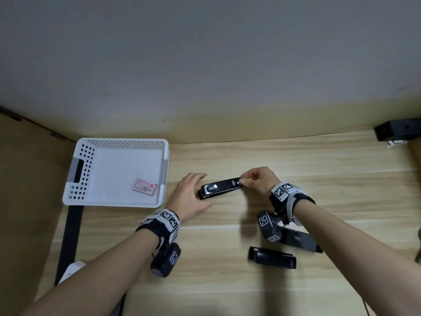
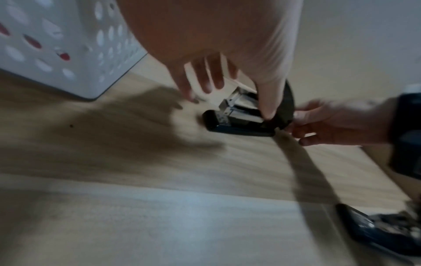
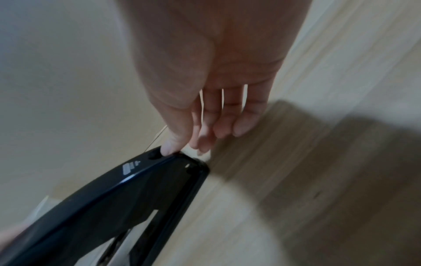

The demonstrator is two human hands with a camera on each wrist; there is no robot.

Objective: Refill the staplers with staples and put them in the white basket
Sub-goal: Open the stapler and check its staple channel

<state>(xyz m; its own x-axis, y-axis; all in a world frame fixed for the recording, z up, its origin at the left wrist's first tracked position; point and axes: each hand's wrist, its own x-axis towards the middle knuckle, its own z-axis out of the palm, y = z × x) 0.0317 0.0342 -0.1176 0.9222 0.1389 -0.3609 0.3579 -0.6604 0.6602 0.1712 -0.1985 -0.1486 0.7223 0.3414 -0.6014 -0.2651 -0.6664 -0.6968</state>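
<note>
A black stapler lies on the wooden table, right of the white basket. My left hand straddles its front end with fingers straight; in the left wrist view the thumb touches the cover. My right hand pinches the stapler's rear end between thumb and fingers, as the right wrist view shows on the stapler. In the left wrist view the stapler has its cover slightly raised and the metal magazine shows. A red and white staple box lies inside the basket.
Two more black staplers lie near my right forearm, one in front and one partly under the wrist camera. A black object sits at the table's far right corner against the wall. Bare table stretches to the right.
</note>
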